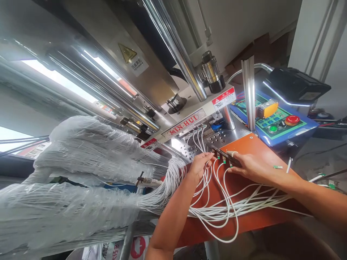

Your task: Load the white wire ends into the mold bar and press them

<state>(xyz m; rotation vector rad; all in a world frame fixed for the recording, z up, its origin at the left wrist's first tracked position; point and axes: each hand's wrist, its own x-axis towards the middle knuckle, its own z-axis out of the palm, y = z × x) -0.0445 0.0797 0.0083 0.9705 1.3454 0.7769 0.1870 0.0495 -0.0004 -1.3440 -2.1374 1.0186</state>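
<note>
Above the orange table, a dark metal bar (pixel 217 149) lies between my hands. Several white cables with small green-board connectors (pixel 224 160) sit side by side along its near edge. My right hand (pixel 244 168) grips the bar's right end, thumb below and fingers above. At the left end, my left hand (pixel 200 165) is closed in a pinch on a white cable; its connector tip is mostly hidden by the fingers. Behind them, more cables with connectors (pixel 199 129) sit in a row in the press (pixel 181 124), under the MIN-HUI plate.
Plastic-wrapped cable bundles (pixel 89 155) fill the left side. Loose white cables (pixel 244 207) cross the orange tabletop (pixel 244 144). A loose green connector (pixel 278 167) lies at right. A blue control panel (pixel 282 122) with a red stop button stands behind, beside a metal post (pixel 248 94).
</note>
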